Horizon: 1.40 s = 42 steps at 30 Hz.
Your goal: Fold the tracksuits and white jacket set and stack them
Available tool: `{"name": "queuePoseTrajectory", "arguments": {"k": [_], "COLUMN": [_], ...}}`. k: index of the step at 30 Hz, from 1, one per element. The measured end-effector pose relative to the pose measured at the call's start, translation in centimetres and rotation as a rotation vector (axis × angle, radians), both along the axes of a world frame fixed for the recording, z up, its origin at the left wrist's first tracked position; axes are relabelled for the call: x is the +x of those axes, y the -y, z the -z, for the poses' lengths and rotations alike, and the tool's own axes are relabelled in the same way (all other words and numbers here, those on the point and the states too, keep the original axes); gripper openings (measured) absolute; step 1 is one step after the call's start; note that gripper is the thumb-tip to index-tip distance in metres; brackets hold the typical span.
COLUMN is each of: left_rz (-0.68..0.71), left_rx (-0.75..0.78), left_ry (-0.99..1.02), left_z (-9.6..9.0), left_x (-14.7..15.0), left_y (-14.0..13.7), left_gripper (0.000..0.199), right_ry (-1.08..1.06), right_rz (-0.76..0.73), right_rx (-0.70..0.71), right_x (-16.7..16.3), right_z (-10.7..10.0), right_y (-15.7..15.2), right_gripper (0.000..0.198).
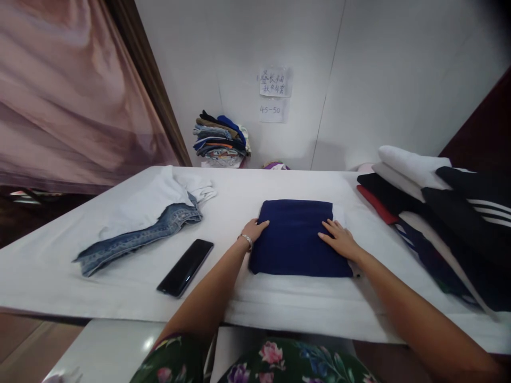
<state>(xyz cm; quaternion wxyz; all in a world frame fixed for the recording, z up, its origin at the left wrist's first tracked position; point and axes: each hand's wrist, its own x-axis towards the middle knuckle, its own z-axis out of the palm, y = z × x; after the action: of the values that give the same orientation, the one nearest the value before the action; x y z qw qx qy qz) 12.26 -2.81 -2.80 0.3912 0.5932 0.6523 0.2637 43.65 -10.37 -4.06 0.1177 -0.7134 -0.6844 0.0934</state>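
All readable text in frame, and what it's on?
"45-50": lower paper sheet on the wall.
"叠长…": upper paper sheet, handwritten Chinese, two rows; the rest is too blurred to read surely.
Folded navy garment: no text visible.
Phone: screen dark, no text visible.
Clothes stack by the wall: any print too small to read.
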Motion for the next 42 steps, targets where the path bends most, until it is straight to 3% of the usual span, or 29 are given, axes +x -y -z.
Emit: {"name": "queuePoseTrajectory", "arguments": {"k": [4,7,14,18,22,24,27,30,33,38,40,42], "left_rz": [-0.001,-0.004,0.03,0.024,0.016,0.023,0.029,0.039,0.056,0.066,0.077,0.079], "left_rx": [0.01,0.052,0.066,0.06,0.045,0.047,0.056,0.058,0.062,0.08,0.075,0.076], "left_ry": [-0.031,-0.064,-0.067,-0.076,-0.111,-0.108,-0.079,-0.051,-0.039,-0.054,-0.051,-0.053], "left_z": [0.3,0.8,1.0,0.6,0.3,0.3,0.7,1.2,1.6,1.4,1.3,1.1], "left_x": [0.3,0.2,0.0,0.1,0.1,0.1,0.0,-0.1,-0.3,-0.5,-0.5,-0.5], "left_y": [0.0,-0.1,0.1,0.4,0.6,0.6,0.4,0.3,0.2,0.1,0.1,0.1], "left_gripper": [0.051,0.047,0.051,0.05,0.052,0.051,0.052,0.051,0.051,0.05,0.049,0.049], "right_ry": [0.018,0.07,0.18,0.196,0.193,0.183,0.146,0.111,0.097,0.016,0.032,0.049], "right_rz": [0.036,0.019,0.043,0.033,0.073,0.067,-0.102,-0.235,-0.24,-0.26,-0.235,-0.117], "right_rx": [0.076,0.15,-0.045,-0.044,-0.091,-0.047,0.064,-0.008,-0.079,-0.136,-0.075,0.03], "right_x": [-0.8,-1.6,-0.9,-0.2,-1.1,-2.7,-5.9,-8.7,-9.8,-8.4,-6.5,-3.9], "right_z": [-3.0,-3.9,-0.6,0.3,-1.0,-1.9,-2.1,-1.1,-0.3,-1.6,-2.1,-2.0], "right_y": [-3.1,-6.1,-9.8,-10.1,-10.5,-10.7,-10.8,-10.5,-10.3,-9.3,-8.2,-6.8], "right_gripper": [0.067,0.069,0.069,0.07,0.07,0.072,0.074,0.074,0.074,0.071,0.07,0.067]}}
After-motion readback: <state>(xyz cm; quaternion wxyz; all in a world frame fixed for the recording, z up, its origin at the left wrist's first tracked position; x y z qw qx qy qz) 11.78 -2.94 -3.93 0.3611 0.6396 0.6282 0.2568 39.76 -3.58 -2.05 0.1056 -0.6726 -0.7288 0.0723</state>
